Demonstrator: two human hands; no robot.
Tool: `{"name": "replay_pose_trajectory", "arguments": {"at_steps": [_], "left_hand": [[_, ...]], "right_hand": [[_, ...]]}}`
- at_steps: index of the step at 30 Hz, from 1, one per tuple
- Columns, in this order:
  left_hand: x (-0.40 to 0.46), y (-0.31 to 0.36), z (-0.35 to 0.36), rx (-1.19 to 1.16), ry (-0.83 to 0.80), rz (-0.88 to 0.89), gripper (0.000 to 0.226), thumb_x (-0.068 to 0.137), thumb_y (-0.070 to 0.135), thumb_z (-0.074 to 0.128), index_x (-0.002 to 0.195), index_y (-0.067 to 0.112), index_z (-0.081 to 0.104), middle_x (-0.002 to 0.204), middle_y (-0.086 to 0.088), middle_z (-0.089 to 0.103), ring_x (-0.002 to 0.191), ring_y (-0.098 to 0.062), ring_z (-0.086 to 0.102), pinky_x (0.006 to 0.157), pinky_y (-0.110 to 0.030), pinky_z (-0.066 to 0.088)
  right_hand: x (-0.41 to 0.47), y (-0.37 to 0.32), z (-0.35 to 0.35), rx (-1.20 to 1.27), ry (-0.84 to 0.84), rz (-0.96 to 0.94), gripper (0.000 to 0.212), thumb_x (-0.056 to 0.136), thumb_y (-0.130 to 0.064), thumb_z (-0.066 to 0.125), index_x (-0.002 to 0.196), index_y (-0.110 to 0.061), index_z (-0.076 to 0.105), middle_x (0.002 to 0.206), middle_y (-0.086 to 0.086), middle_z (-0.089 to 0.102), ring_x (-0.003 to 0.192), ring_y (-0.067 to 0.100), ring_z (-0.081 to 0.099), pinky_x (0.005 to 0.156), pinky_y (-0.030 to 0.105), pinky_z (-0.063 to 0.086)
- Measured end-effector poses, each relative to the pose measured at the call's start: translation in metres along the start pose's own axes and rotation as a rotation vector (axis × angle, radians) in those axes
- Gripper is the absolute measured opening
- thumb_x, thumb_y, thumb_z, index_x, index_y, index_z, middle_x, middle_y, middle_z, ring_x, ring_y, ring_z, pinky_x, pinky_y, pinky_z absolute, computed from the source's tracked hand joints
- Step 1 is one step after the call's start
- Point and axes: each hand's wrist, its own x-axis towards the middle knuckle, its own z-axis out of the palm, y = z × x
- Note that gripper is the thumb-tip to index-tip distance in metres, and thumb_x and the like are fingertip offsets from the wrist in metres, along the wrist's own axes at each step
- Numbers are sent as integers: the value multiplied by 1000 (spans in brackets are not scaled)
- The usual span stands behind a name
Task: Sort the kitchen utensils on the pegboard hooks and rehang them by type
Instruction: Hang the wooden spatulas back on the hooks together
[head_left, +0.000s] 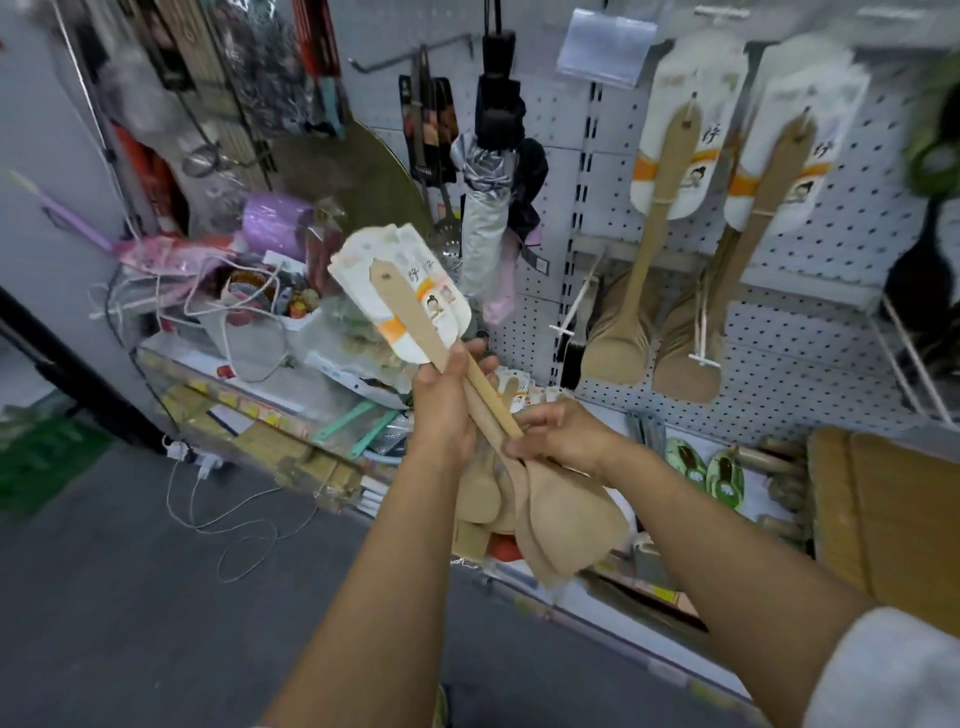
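Observation:
I hold a bundle of wooden spatulas (550, 514) in front of me, handles up and left, blades down. White card labels (400, 291) fan out at the handle tops. My left hand (447, 410) grips the handles near the middle. My right hand (566, 436) pinches one handle just below. On the white pegboard (810, 332), two more bunches of wooden spatulas hang from hooks, one left (644, 244) and one right (753, 249), each with the same white labels.
A folded umbrella (488, 197) and black slotted utensils (428, 130) hang left of the pegboard spatulas. A cluttered shelf (249, 312) with bags stands at the left. Below lie teal utensils (363, 426), bamboo boards (893, 514) and a white cable (228, 514) on the grey floor.

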Motion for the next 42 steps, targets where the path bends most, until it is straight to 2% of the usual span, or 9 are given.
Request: {"name": "replay_pose_trajectory", "arguments": {"at_steps": [4, 8, 14, 18, 22, 25, 28, 31, 42], "left_hand": [[-14, 20, 22, 160, -98, 135, 25, 103, 17, 44, 100, 0, 63, 75, -7, 69, 68, -17, 66, 69, -36, 56], [-27, 29, 42, 176, -242, 190, 30, 102, 21, 46, 106, -3, 63, 92, -29, 67, 81, -36, 65, 80, -57, 53], [-45, 21, 66, 222, -427, 163, 27, 101, 27, 47, 122, 19, 62, 101, -10, 72, 86, -27, 65, 77, -43, 55], [-48, 9, 76, 258, -434, 156, 30, 102, 25, 47, 128, 18, 59, 112, -7, 72, 104, -25, 67, 88, -41, 55], [-52, 1, 92, 276, -437, 240, 28, 102, 19, 46, 127, 17, 59, 115, -1, 71, 107, -15, 67, 85, -23, 53], [-53, -1, 104, 278, -450, 254, 25, 103, 16, 43, 114, 29, 61, 105, 11, 73, 99, -3, 67, 80, -17, 51], [-47, -9, 115, 274, -415, 227, 28, 103, 18, 44, 131, 17, 46, 109, 4, 69, 89, -2, 68, 69, -15, 52], [-44, -14, 124, 250, -363, 138, 22, 103, 21, 41, 124, 17, 41, 77, -7, 61, 59, -14, 57, 50, -24, 48], [-36, -18, 138, 231, -339, 165, 25, 102, 24, 46, 81, 12, 51, 63, -2, 49, 51, -13, 39, 49, -25, 33]], "right_hand": [[-19, -35, -4, 218, 150, -186, 15, 88, -16, 69, 103, -13, 69, 90, 4, 73, 77, 15, 68, 69, 27, 57], [-35, -66, -12, 403, 338, -358, 18, 94, -31, 60, 110, -24, 60, 101, 0, 74, 89, 12, 71, 72, 25, 57], [-50, -88, -24, 468, 458, -453, 21, 94, -13, 60, 114, -8, 65, 93, 10, 73, 55, 9, 61, 45, 23, 43], [-53, -80, -30, 521, 553, -464, 21, 93, -7, 60, 113, -9, 67, 103, 10, 74, 88, 22, 72, 65, 25, 55], [-60, -74, -35, 602, 654, -466, 11, 94, -9, 59, 98, -12, 69, 90, 8, 75, 74, 15, 71, 58, 24, 53], [-64, -72, -42, 657, 747, -467, 11, 95, -10, 57, 92, -10, 68, 77, 4, 75, 66, 14, 69, 55, 26, 53], [-70, -73, -49, 690, 851, -498, 13, 97, -9, 53, 93, -8, 65, 70, 4, 73, 62, 18, 68, 54, 30, 58], [-76, -71, -56, 718, 901, -508, 13, 100, -13, 48, 96, -9, 59, 62, 6, 69, 52, 22, 66, 45, 33, 55], [-77, -72, -99, 621, 1119, -534, 18, 100, -16, 45, 96, -17, 62, 62, 13, 65, 48, 22, 56, 41, 26, 41]]}}
